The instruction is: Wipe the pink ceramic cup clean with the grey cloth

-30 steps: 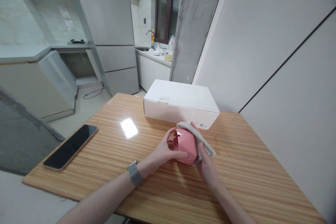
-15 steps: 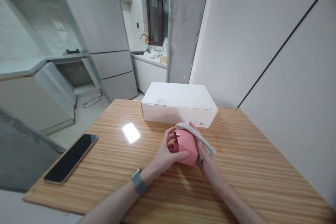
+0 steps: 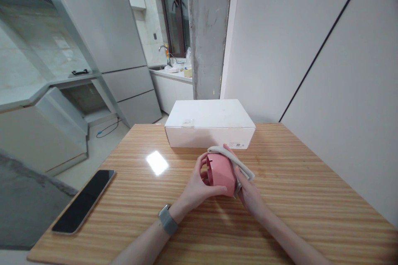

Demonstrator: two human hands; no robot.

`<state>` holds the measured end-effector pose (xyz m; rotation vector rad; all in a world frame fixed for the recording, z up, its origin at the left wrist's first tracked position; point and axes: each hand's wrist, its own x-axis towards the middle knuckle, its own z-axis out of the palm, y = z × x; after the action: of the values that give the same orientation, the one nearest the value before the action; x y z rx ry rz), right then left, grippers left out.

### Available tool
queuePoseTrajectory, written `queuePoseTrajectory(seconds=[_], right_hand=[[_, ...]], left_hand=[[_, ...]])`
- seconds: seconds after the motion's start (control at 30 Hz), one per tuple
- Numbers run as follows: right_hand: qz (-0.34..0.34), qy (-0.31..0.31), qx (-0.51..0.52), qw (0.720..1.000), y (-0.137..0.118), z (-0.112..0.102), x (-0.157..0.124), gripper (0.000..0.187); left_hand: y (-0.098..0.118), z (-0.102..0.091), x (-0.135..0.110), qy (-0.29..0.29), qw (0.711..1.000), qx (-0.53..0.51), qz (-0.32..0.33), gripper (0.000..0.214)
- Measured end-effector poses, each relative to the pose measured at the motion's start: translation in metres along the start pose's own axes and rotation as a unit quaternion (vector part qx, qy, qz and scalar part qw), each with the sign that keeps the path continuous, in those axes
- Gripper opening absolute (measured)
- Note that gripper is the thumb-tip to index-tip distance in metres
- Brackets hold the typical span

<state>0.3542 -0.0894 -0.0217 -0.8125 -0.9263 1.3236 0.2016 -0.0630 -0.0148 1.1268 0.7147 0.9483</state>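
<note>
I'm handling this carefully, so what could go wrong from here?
The pink faceted cup could slip, since the left hand cradles it while the right hand presses a beige cloth against it. If dropped, it might strike the wooden table or bump the white box just behind it.

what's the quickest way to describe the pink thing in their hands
On the wooden table, in front of the white box, find the left hand and right hand. Between them sits a faceted pink object, the only pink thing, a beige cloth over one side.
</note>
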Motion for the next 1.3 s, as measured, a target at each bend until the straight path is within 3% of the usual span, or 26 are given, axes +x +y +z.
queuePoseTrajectory(seconds=[0.17, 0.33, 0.53, 0.77, 0.93, 1.3], right_hand=[[-0.031, -0.020, -0.060, 0.998, 0.006, -0.005, -0.005, 0.055], [-0.042, -0.029, -0.104, 0.993, 0.012, -0.013, -0.010, 0.055], [-0.059, -0.016, -0.069, 0.996, 0.008, -0.010, -0.002, 0.053], [-0.032, 0.004, -0.024, 0.999, 0.005, -0.004, -0.004, 0.057], [-0.041, -0.002, -0.042, 0.998, 0.005, -0.002, -0.007, 0.051], [-0.111, -0.059, -0.198, 0.972, -0.006, -0.003, -0.019, 0.049]], left_hand=[[-0.006, -0.002, 0.003, 0.031, 0.997, -0.063, -0.036, 0.089], [-0.004, -0.003, -0.001, 0.001, 0.992, -0.102, -0.069, 0.074], [0.002, -0.002, -0.001, -0.035, 0.996, -0.085, -0.011, 0.091], [0.009, -0.001, 0.001, -0.016, 0.999, -0.035, -0.019, 0.092], [0.012, 0.004, -0.002, 0.004, 0.999, -0.029, 0.017, 0.085], [-0.002, -0.002, -0.005, 0.022, 0.991, -0.125, -0.048, 0.087]])
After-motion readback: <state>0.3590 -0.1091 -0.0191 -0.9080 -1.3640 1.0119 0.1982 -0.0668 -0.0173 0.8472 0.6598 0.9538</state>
